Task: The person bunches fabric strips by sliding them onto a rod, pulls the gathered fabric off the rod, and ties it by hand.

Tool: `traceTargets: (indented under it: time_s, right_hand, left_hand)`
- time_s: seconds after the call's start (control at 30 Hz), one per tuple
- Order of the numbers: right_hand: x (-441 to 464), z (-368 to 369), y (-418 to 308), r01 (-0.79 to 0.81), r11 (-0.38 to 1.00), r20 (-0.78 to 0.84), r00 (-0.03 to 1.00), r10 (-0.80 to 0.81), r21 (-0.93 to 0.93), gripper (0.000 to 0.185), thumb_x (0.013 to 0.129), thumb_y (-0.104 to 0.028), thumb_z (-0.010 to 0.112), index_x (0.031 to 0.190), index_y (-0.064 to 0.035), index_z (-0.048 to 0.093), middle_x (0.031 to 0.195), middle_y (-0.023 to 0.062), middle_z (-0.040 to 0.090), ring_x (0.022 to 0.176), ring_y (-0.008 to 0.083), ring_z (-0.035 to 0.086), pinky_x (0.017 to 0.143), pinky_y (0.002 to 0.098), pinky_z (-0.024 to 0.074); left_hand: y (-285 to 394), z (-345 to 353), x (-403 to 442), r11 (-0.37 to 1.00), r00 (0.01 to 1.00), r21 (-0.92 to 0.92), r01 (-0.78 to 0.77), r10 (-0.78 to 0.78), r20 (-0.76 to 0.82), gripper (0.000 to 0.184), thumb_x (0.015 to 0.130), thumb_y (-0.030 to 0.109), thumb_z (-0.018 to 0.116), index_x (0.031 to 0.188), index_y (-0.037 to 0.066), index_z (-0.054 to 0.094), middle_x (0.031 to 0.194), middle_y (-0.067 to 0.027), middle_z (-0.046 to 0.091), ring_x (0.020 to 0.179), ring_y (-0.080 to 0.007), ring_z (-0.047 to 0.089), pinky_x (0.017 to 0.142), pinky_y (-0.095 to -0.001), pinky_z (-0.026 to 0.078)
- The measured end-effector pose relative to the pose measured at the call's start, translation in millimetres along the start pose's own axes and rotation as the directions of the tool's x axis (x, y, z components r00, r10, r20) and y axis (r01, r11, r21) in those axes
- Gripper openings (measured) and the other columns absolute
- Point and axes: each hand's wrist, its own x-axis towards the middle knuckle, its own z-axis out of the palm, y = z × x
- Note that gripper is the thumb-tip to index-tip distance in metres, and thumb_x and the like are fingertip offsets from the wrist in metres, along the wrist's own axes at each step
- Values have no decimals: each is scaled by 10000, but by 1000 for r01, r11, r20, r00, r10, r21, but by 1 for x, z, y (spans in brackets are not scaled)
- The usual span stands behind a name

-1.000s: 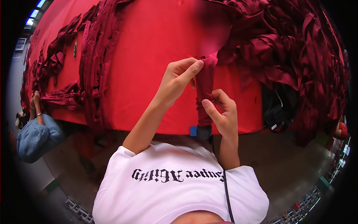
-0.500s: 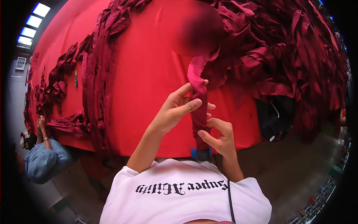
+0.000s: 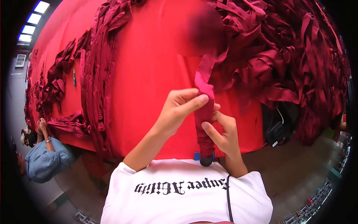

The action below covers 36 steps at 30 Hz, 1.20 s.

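Observation:
A dark red fabric tube (image 3: 204, 121) runs toward me over a black rod end (image 3: 206, 161) at the table's near edge, its lower part gathered in folds. My left hand (image 3: 182, 106) pinches the tube's upper part between thumb and fingers, where a brighter pink-red stretch shows. Lower down, my right hand (image 3: 222, 132) grips the tube's right side with thumb and fingertips. Beyond my hands the fabric continues as a strip toward the large dark red heap (image 3: 268, 63). A blue piece (image 3: 197, 156) sits beside the rod end.
Long dark red strips (image 3: 99, 74) lie across the red table (image 3: 149, 67) on the left, near a small green tool (image 3: 74, 77). A person in blue (image 3: 48, 158) is at the far left edge. Black items with a pale cable (image 3: 276, 128) lie at right.
My left hand has closed its fingers on the tube since half a second ago. My right hand remains at the tube's side. The camera view has shifted.

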Motion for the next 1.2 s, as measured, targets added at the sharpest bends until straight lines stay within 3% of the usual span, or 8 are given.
traceTargets:
  time_s: [0.2,0.4,0.47,0.67,0.8,0.97,1.13,1.2]
  right_hand:
    - [-9,3,-6,-30,999,23,999,30,22,160,907,-104,687,885,48,639,727,120,669,652,174,674,598,275,495]
    - [-24,6,-2,-147,969,52,989,139,198,174,948,-129,651,921,43,638,738,110,672,667,156,670,617,265,499]
    - [-28,6,2,-137,967,62,990,127,214,198,948,-153,662,917,39,628,730,102,668,657,143,657,606,267,490]
    - [-40,8,9,-108,989,105,990,98,100,218,923,-161,696,903,41,614,702,74,642,630,115,611,572,275,457]
    - [-39,12,12,-92,982,72,994,81,167,174,920,-124,671,906,40,615,683,64,621,616,102,589,558,273,449]
    - [-42,17,7,-128,969,36,992,123,210,155,920,-112,642,898,39,613,664,58,605,592,97,562,542,273,440]
    - [-40,15,9,-128,981,79,990,118,146,140,908,-97,629,895,41,609,672,64,618,594,95,570,538,266,439]
    - [-42,16,9,-128,979,68,991,119,161,146,911,-102,631,894,41,608,675,66,623,590,94,569,535,265,438]
  left_hand:
    - [24,-15,29,971,933,-21,-240,225,-282,291,1017,265,561,1003,-6,666,961,-204,729,843,-253,736,799,-346,592]
    - [-7,-3,3,994,995,55,98,-98,-12,467,1017,400,532,1092,-38,675,1006,-175,731,877,-242,731,833,-349,578]
    - [-14,0,-3,994,996,62,90,-90,12,463,1031,355,494,1071,-73,664,981,-206,720,892,-311,729,808,-378,586]
    - [5,-1,14,960,970,202,-193,218,-111,427,1025,356,514,1011,-30,695,891,-165,734,799,-236,731,779,-342,588]
    - [1,12,-1,978,999,210,-3,14,-51,479,1030,403,500,1031,-37,691,901,-153,732,816,-243,730,752,-341,592]
    - [-13,6,-6,983,992,177,-54,74,-107,509,1029,403,500,926,-56,695,813,-165,722,735,-248,727,740,-349,593]
    - [-3,-1,5,918,960,355,-176,240,-145,555,1034,445,464,919,-45,698,794,-162,723,715,-242,724,754,-353,586]
    - [-9,3,3,970,973,200,-139,171,-157,551,1032,453,464,927,-33,701,791,-158,723,728,-237,726,745,-351,584]
